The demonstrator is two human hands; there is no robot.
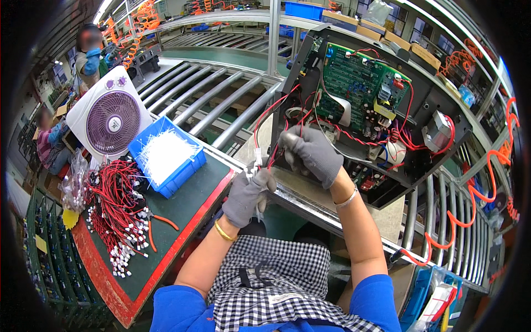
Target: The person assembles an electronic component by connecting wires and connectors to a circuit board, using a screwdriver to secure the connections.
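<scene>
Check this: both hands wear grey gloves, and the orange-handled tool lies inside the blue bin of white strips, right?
No: the orange-handled tool lies on the green tabletop, not inside the blue bin, as the head view shows. The left hand and right hand do wear grey gloves.

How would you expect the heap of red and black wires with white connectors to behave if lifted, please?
This red and black wire heap would probably droop, its strands being thin and curved, and might snag, since they overlap.

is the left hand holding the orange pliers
No, the left hand holds wires near a white connector, while the pliers lie on the table.
</scene>
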